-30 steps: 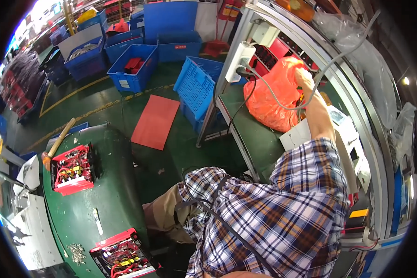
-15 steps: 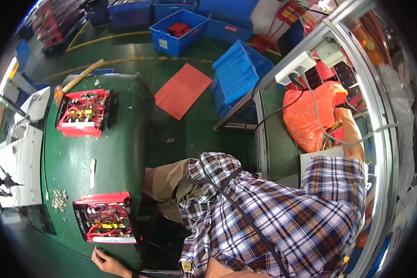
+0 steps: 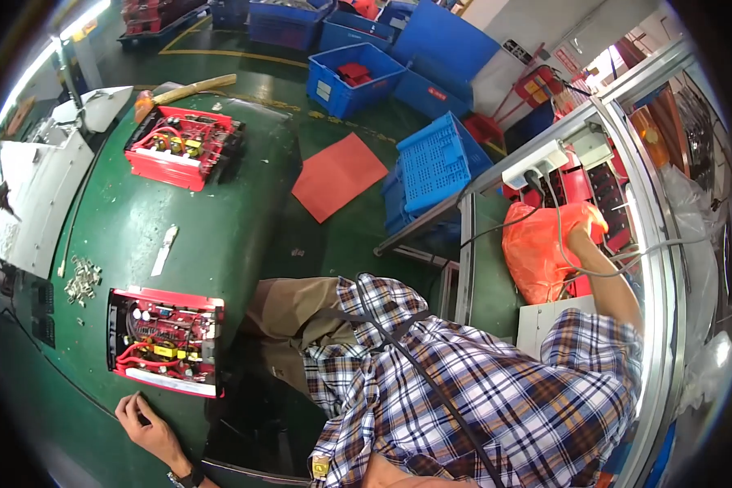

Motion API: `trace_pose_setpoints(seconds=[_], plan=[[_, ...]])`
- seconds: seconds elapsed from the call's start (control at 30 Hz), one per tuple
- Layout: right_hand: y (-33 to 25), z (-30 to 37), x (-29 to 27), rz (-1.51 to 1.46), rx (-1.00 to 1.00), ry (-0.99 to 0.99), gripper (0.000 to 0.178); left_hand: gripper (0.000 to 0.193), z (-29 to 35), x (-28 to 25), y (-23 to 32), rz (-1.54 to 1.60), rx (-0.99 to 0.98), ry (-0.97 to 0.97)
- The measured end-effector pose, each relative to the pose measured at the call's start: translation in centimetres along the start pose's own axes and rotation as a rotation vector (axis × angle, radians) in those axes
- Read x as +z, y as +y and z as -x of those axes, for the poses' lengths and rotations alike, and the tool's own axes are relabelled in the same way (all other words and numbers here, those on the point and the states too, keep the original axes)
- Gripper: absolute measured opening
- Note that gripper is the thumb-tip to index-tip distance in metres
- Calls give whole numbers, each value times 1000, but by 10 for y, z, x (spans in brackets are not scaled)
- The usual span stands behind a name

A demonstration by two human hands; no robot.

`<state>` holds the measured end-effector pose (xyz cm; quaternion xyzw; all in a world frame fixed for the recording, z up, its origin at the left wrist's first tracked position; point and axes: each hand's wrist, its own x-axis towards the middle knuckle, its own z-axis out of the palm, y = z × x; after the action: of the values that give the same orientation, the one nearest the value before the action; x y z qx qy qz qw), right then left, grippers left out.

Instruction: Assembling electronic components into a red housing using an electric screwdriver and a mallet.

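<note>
My left hand [image 3: 148, 427] rests on the green table, its fingers loosely bent and a gap between thumb and fingers. Just beyond it lies an open red metal casing [image 3: 167, 337] with a circuit board, yellow parts and red wires. A similar red casing [image 3: 179, 146] sits at the table's far end. On the right, my other arm stretches to an orange plastic bag [image 3: 537, 252]. There my right hand [image 3: 579, 237] is at the bag's mouth, its fingers hidden by the plastic. A pile of small metal pieces [image 3: 83, 281] and a white strip [image 3: 164, 250] lie on the table.
A wooden-handled mallet [image 3: 199, 84] lies behind the far casing. A red sheet [image 3: 339, 177] is on the floor beside stacked blue crates [image 3: 437, 163]. A metal frame post [image 3: 466, 260], a power strip [image 3: 535, 165] and hanging cables surround the right-hand bench.
My view has shifted, so the table and casings appear moved. My left hand shows more fully, its fingers less bunched. My right hand stays at the orange bag.
</note>
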<state>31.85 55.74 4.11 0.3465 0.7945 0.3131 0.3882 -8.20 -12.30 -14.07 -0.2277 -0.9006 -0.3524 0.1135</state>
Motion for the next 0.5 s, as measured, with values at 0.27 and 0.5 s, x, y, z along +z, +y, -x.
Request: trace_pose_setpoints(seconds=[0.27,0.5], plan=[[-27,53,-27,54,-40,-37,19,13,17,-4,-8,63,1,3],[-58,103,-30,101,-81,-139,19,12,12,-9,5,69,13,-18]])
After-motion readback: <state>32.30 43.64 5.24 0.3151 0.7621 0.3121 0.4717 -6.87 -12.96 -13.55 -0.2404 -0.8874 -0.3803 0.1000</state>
